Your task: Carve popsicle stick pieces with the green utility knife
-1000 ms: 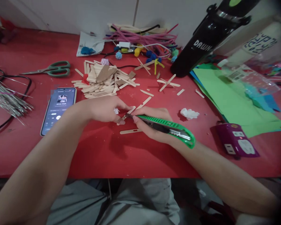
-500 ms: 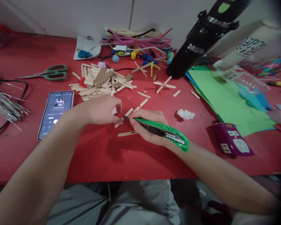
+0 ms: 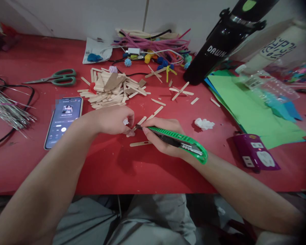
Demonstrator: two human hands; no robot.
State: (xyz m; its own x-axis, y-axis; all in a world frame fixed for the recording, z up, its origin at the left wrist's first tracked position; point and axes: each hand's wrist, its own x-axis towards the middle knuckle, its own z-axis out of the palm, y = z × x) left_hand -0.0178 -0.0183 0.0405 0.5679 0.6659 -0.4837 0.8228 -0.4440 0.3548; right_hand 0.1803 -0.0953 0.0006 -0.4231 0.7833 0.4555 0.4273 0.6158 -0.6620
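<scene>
Green cutter [image 3: 178, 135] gripped in right hand [image 3: 168, 124], tip right at the wooden stick [image 3: 142, 120]; at that stick's near end, left hand [image 3: 113, 119], fingers curled, pinch unclear!

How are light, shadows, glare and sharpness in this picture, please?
Head view: dim light; soft shadows on the red tabletop; small highlights on the tall black DAWN bottle; right edge nearly black; detail is soft around the green plastic utility knife.

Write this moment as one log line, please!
left hand: touching wooden stick | right hand: gripping green cutter, blade at stick | nearby: stick pile, phone, scissors
</scene>
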